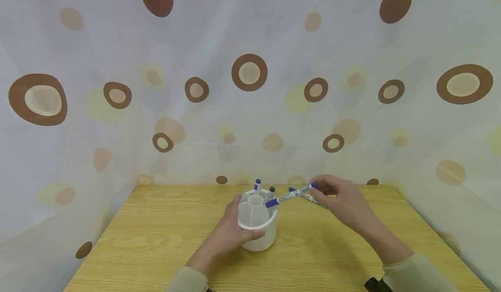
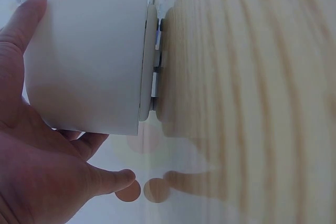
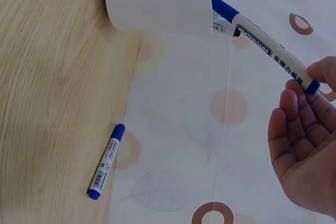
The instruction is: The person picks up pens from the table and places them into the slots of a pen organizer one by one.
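The left hand [image 1: 235, 231] holds a white pen holder [image 1: 266, 237] from its left side; the grip is curved around the wall, with the thumb laid across the front. The pen holder stands upright on the wooden surface [image 1: 156, 239], and its round top is divided into several compartments around a small central ring. The right hand [image 1: 344, 198] has a narrow grip: the thumb and fingers pinch one blue end of a whiteboard marker [image 1: 293, 195], which has a white body. This marker is tilted, its blue cap being lower and pointing to the left, over the right part of the pen holder's opening; I cannot tell whether the cap touches anything there. Two other markers are standing inside, one with a blue top [image 1: 257, 186] in the back part and one with a dark top [image 1: 271, 192] at the back right. Behind the held marker, one more blue-ended marker [image 3: 106, 162] is lying on the surface, near its far edge. A pale curtain [image 1: 250, 118] with brown, yellow and peach round shapes surrounds the surface.
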Tool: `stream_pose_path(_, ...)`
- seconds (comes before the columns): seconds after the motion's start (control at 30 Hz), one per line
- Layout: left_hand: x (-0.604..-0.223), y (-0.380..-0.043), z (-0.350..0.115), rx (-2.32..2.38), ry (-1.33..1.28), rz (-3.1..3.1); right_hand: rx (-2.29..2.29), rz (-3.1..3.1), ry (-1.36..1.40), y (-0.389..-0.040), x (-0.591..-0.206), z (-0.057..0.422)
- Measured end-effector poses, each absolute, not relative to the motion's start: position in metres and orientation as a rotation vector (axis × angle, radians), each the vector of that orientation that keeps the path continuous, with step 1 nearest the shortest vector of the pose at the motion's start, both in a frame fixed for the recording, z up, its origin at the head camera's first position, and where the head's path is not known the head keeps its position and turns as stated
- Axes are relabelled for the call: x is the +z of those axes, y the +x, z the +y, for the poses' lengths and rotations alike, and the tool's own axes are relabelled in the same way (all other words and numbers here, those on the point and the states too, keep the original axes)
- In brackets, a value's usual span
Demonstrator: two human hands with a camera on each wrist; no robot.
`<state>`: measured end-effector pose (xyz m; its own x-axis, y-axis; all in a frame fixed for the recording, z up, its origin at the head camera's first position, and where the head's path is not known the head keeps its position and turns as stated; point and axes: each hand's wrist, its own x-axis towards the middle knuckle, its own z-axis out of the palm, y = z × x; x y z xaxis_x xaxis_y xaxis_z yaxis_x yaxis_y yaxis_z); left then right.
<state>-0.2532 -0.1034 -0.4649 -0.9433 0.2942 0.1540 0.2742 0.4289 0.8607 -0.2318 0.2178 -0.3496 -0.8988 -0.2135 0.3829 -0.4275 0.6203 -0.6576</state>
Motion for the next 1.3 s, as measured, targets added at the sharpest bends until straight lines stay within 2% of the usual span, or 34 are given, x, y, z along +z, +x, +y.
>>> stream_pose_path(1.3, -0.465, -0.253, -0.103, 1.6, 0.515, 2.627, 1.222, -2.558, 0.608, -0.244, -0.363, 0.182)
